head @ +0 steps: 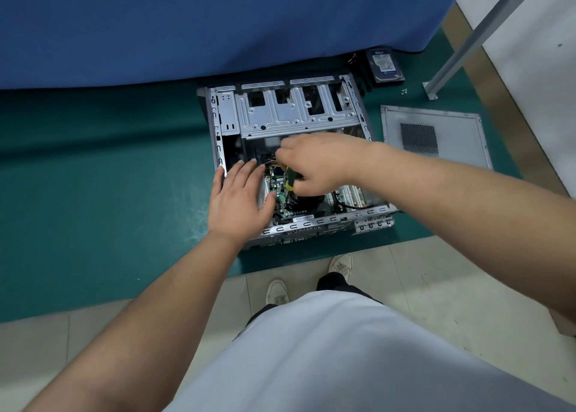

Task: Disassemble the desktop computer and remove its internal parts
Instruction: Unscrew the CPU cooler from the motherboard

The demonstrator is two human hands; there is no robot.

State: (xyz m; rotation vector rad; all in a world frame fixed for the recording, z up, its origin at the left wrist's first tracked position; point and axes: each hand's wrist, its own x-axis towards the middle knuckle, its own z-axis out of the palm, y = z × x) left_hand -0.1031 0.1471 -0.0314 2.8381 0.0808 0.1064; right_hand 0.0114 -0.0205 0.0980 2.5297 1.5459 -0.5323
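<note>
An open grey computer case (pixel 280 115) lies on its side on a green mat, its green motherboard (pixel 346 195) showing inside. My right hand (pixel 318 159) is closed around a screwdriver with a green and yellow handle (pixel 291 177), its shaft pointing down into the case near the black cooler (pixel 307 201). My left hand (pixel 240 196) rests flat with fingers spread on the case's left inner part, holding nothing. A bundle of coloured wires (pixel 271 163) shows between the two hands. The screwdriver's tip is hidden.
The removed side panel (pixel 452 131) lies on the mat to the right of the case. A hard drive (pixel 385 65) and a few loose screws (pixel 404 91) lie behind it. A blue cloth (pixel 218 22) hangs along the back. A metal post (pixel 473 37) stands at the right.
</note>
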